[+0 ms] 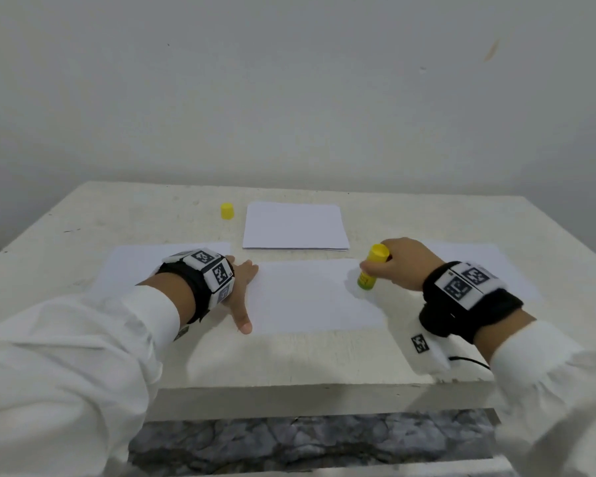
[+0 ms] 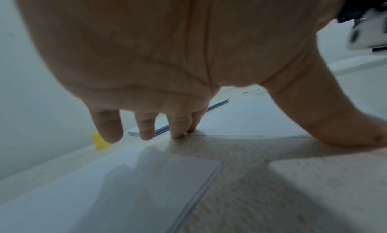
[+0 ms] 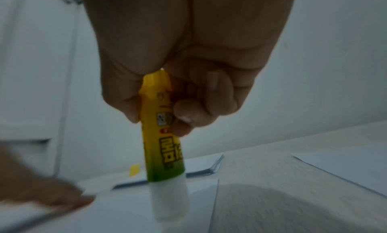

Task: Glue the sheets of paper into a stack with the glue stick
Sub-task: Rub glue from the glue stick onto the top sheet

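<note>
The right hand (image 1: 401, 263) grips the glue stick (image 1: 372, 268) with curled fingers (image 3: 188, 114): the thumb lies on one side of the tube and the other fingers wrap the opposite side, around its upper half. The stick stands almost upright, slightly tilted, with its yellow end up and its white glue end down on the sheet (image 1: 310, 297). The tip touches the sheet near its far right corner.

The left hand (image 1: 241, 287) is flat, with straight, spread fingers (image 2: 178, 125). In the left wrist view two fingertips press on the left edge of the same sheet, and the thumb rests on the table (image 1: 289, 366) just beside the near left corner. The other two fingers seem lifted a little above the surface.

A pile (image 1: 295, 227) of sheets lies behind the middle sheet, near the far edge of the table. The yellow cap (image 1: 227, 211) stands just left of this pile. More paper (image 1: 131, 266) lies under the left wrist, and another piece (image 1: 489, 266) lies under the right wrist.
</note>
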{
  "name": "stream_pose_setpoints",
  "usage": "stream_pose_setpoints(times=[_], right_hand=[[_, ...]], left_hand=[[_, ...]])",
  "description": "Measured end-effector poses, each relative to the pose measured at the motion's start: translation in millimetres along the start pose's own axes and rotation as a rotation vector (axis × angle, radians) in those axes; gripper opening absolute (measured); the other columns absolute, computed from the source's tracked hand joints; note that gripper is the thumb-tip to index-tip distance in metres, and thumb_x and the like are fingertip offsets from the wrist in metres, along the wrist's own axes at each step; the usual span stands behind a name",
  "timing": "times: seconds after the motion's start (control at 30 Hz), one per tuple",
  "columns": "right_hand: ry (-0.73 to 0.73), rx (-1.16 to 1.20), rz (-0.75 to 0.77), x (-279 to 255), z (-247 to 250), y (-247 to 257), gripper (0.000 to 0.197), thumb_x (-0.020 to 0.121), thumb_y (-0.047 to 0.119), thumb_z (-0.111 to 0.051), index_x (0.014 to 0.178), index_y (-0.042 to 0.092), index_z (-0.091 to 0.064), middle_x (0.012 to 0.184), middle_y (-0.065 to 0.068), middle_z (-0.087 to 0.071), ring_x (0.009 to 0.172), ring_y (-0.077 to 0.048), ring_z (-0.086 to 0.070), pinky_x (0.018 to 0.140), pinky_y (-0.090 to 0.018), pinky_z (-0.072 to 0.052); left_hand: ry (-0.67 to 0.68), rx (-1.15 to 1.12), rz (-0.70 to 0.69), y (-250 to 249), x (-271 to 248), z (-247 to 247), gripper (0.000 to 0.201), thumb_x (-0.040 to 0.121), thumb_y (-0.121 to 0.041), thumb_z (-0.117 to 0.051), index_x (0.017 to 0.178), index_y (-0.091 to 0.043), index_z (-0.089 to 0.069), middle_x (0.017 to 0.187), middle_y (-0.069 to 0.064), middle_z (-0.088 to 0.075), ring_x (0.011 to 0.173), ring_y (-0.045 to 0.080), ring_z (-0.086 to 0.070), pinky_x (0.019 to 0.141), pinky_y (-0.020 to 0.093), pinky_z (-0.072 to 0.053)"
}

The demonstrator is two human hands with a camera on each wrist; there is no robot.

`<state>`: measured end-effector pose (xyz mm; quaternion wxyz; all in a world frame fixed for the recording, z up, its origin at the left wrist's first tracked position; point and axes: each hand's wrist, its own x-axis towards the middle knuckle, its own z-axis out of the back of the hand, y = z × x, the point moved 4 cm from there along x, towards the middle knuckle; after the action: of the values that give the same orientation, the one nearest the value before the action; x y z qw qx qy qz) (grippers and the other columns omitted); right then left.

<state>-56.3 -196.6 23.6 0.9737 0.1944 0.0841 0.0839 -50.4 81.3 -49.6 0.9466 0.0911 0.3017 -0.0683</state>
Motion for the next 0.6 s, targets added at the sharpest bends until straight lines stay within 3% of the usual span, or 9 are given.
stream_pose_setpoints(times=[0.07,0.13,0.23,0.37,0.43,0.5,0.6], right_hand=[[-0.055,0.036,-0.034,21.2,3.6,2.6,0.035,0.088,0.038,-0.06,0.067,0.013,-0.047,0.07,-0.005,-0.053,0.071,-0.022,-0.052,0.057,-0.029,-0.035],[-0.054,0.031,-0.062,39.9,1.4,5.4,0.033,0.088,0.038,-0.059,0.072,0.011,-0.051,0.078,-0.008,-0.056,0.075,-0.024,-0.053,0.061,-0.029,-0.037],[-0.001,-0.026,-0.083,55.3,-4.1,7.2,0.032,0.088,0.037,-0.057,0.081,0.007,-0.051,0.083,-0.01,-0.055,0.075,-0.024,-0.051,0.056,-0.028,-0.034],[0.02,-0.047,-0.073,60.7,-4.8,6.2,0.031,0.089,0.036,-0.056,0.084,0.006,-0.05,0.083,-0.009,-0.052,0.075,-0.023,-0.049,0.055,-0.027,-0.033],[0.017,-0.059,-0.066,61.8,-5.3,5.4,0.031,0.089,0.037,-0.056,0.084,0.007,-0.049,0.083,-0.008,-0.052,0.077,-0.023,-0.048,0.056,-0.027,-0.032],[0.015,-0.061,-0.059,63.8,-5.6,4.6,0.032,0.089,0.038,-0.056,0.078,0.01,-0.047,0.078,-0.005,-0.05,0.078,-0.023,-0.048,0.054,-0.025,-0.031],[0.03,-0.049,-0.052,65.7,-5.4,4.6,0.034,0.089,0.037,-0.056,0.068,0.016,-0.04,0.07,0.0,-0.043,0.077,-0.022,-0.047,0.052,-0.023,-0.03]], left_hand=[[-0.007,-0.028,0.025,2.6,3.9,-0.6,0.147,0.045,-0.072,-0.079,0.151,-0.024,0.011,0.16,-0.002,0.0,0.147,0.03,0.006,0.116,0.054,-0.012],[-0.021,-0.041,0.039,2.6,4.9,1.7,0.153,0.035,-0.072,-0.081,0.15,-0.03,0.011,0.16,-0.001,-0.005,0.147,0.031,0.004,0.115,0.057,-0.013],[-0.075,0.009,-0.011,-4.8,4.1,8.9,0.145,0.044,-0.064,-0.085,0.152,-0.026,0.005,0.157,0.0,-0.015,0.145,0.029,-0.005,0.116,0.052,-0.015],[-0.124,0.016,-0.03,-25.6,-1.3,27.5,0.133,0.055,-0.063,-0.081,0.152,-0.026,0.002,0.159,0.005,0.001,0.146,0.027,-0.001,0.118,0.047,-0.013],[-0.173,-0.003,-0.1,-58.3,-1.3,41.2,0.119,0.063,-0.064,-0.075,0.153,-0.025,-0.007,0.16,0.003,-0.005,0.146,0.025,-0.01,0.118,0.043,-0.016],[-0.21,-0.031,-0.169,-95.8,3.0,47.5,0.108,0.07,-0.066,-0.069,0.152,-0.025,-0.013,0.159,0.003,-0.013,0.144,0.027,-0.019,0.116,0.044,-0.021],[-0.172,-0.004,-0.153,-124.7,17.4,40.3,0.1,0.074,-0.07,-0.059,0.152,-0.028,-0.012,0.159,0.002,-0.012,0.141,0.032,-0.023,0.113,0.05,-0.026]])
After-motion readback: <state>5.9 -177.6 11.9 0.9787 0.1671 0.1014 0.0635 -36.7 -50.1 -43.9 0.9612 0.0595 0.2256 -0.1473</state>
